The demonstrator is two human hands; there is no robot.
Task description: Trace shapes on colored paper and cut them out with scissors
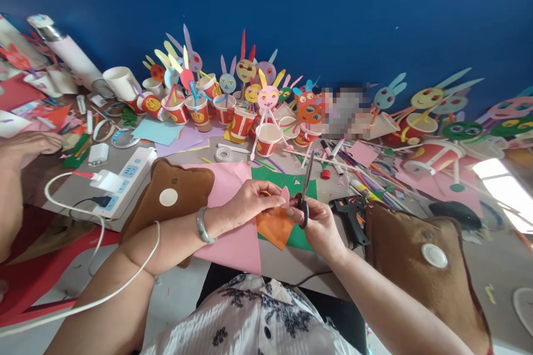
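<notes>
Between the thumb and fingers of my left hand [260,197] is a small pink paper piece [285,197] with a rounded edge. My right hand [317,224] grips black-handled scissors [307,183], their blades pointing up and away from me. The two hands are close together, the paper piece just left of the scissors' handles. Beneath them lie an orange paper sheet [275,228], a green sheet [310,238] and a large pink sheet [233,244]. Some right-hand fingers are partly hidden behind the handles.
Paper cups [268,138] with paper animal faces line the blue wall. A power strip [129,180] and brown cushion [166,194] are left; a glue gun [352,216], another brown cushion [410,266] and scattered pens are right. A white cable [125,287] crosses my left arm. Another person's arm [12,188] is far left.
</notes>
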